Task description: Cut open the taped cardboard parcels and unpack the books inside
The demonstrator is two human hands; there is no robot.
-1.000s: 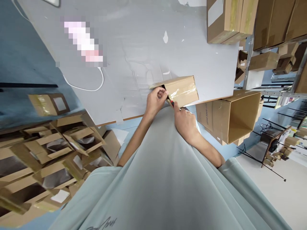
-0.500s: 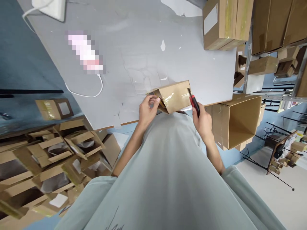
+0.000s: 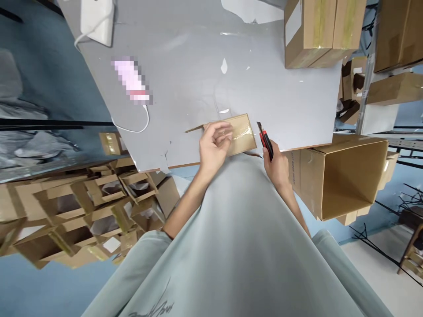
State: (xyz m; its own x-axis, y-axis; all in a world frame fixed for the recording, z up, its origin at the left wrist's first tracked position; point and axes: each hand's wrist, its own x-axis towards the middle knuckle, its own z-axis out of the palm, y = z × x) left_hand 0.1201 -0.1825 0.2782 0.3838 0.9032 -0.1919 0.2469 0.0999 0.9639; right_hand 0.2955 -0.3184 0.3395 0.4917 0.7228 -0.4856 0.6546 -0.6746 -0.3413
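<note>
So the box (image 3: 242,140) was on the table (image 3: 284,101), right up at the near edge, with the shirt (image 3: 238,220) just about against it. The left hand (image 3: 215,141) was over the box's left end, fingers curled and thumb close to the fingertips. Couldn't tell if it actually pinched the card or just rested there, the fingers hid that bit. The right hand (image 3: 276,165) had a proper wrap around a knife (image 3: 266,143), blade out and pointing away from the body, just beside the box's right end but not touching.

Handling-wise, I'd have guessed thin card: light in itself, stiff along the folds, easy to dent mid-panel. The clear tape (image 3: 246,131) was shiny, so probably slippery under the fingers; bare card would've given better bite. A flap (image 3: 195,128) stuck out to the left and looked bendy, so not a great handle imo. Best hold was probably the two long sides near a corner, well clear of the blade. Couldn't see inside, so no clue about anything heavy or fragile in there. As for the knife, it looked light and hard, and the handle was the only sane place to hold it.
</note>
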